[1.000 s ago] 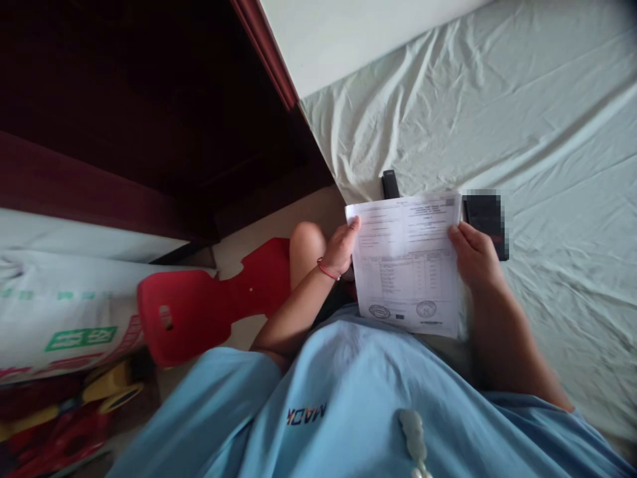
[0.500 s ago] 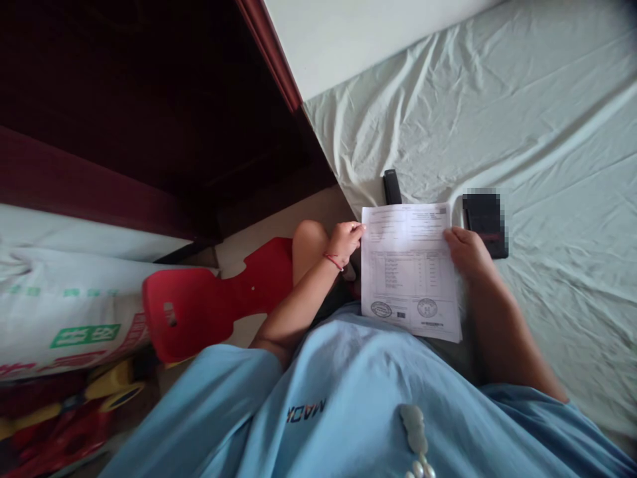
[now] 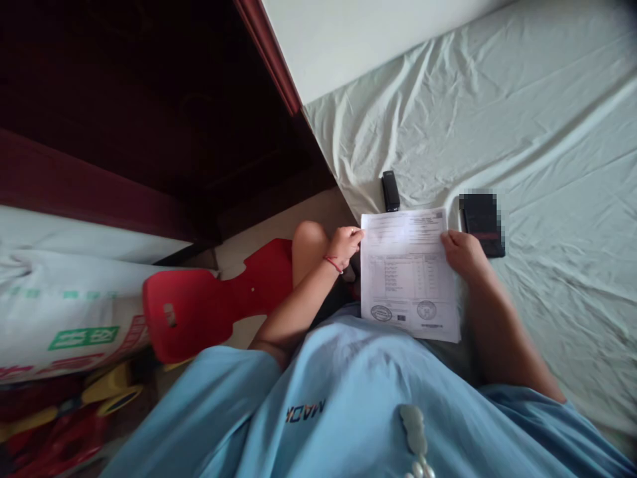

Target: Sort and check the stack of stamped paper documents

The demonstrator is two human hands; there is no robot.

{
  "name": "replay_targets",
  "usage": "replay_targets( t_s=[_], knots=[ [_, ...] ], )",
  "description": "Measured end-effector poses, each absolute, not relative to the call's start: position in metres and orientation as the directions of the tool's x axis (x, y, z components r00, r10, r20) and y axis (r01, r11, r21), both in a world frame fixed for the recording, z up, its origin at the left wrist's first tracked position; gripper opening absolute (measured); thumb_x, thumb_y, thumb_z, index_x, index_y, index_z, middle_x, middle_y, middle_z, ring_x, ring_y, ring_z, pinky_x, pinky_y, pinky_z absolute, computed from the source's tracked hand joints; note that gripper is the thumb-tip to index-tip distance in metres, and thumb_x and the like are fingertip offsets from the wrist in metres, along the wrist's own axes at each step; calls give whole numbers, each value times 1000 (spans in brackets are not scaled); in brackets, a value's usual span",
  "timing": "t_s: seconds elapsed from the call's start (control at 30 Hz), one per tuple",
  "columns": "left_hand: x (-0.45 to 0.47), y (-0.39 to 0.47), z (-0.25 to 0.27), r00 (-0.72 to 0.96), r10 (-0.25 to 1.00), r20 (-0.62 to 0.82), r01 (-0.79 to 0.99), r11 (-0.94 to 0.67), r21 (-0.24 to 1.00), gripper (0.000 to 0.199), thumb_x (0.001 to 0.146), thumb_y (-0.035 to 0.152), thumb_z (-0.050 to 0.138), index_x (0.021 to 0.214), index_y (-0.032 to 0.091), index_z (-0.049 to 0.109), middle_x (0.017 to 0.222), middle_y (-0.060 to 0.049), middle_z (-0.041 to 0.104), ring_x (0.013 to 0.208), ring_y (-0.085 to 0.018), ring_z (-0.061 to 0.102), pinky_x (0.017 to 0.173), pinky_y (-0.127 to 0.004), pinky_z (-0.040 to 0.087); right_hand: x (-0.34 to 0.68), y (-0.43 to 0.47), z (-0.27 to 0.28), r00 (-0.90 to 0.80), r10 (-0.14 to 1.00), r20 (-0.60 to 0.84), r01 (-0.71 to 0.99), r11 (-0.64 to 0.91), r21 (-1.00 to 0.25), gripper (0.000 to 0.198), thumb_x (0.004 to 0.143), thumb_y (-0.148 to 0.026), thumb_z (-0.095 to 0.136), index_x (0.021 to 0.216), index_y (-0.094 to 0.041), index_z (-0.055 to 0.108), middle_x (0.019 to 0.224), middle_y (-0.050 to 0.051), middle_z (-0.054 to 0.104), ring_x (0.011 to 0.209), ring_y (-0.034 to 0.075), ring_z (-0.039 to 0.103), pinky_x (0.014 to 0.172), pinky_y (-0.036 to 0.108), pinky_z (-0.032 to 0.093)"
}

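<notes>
I am holding a printed sheet between both hands, above my lap and over the near edge of the pale bedsheet. My left hand is pinching the sheet's upper left edge, fingers curled onto the paper; a red cord is circling that wrist. My right hand is gripping the sheet's upper right edge, thumb lying on the printed face. The sheet is facing up toward me, showing a table of fine print and two round stamps near its lower edge; the text is too small to read. Just beyond the sheet's top edge, a small black device is lying on the bedsheet. A dark flat object, blurred, is lying on the bedsheet just beyond my right hand, to the right of the sheet. A red plastic seat is standing on the floor to the left of the sheet, past my left knee. My blue shirt is filling the space below the sheet.
</notes>
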State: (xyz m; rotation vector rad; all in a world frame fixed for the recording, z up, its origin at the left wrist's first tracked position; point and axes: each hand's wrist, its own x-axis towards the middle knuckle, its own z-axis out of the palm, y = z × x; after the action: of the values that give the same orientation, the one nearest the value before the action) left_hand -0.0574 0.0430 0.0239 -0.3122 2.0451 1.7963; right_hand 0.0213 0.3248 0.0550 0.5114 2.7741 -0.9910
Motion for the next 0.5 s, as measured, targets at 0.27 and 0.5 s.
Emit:
replay_targets(
  t_s=[0.27, 0.5],
  knots=[
    [-63, 63, 37, -846, 176, -503, -509, 14, 861, 47, 86, 18, 82, 50, 17, 51, 49, 7, 41, 42, -3, 32, 43, -20, 19, 0, 319, 88, -963, 252, 100, 187, 886, -425, 42, 103, -42, 52, 134, -20, 71, 133, 22, 76, 118, 42, 70, 103, 59, 54],
    [-70, 82, 41, -806, 198, -558, -571, -7, 821, 50, 86, 8, 79, 48, 17, 48, 48, 7, 43, 39, -2, 32, 43, -20, 17, -58, 295, 89, -981, -165, 104, -194, 863, -467, 50, 103, -22, 46, 146, -18, 73, 150, 15, 73, 136, 39, 67, 120, 60, 52]
  ],
)
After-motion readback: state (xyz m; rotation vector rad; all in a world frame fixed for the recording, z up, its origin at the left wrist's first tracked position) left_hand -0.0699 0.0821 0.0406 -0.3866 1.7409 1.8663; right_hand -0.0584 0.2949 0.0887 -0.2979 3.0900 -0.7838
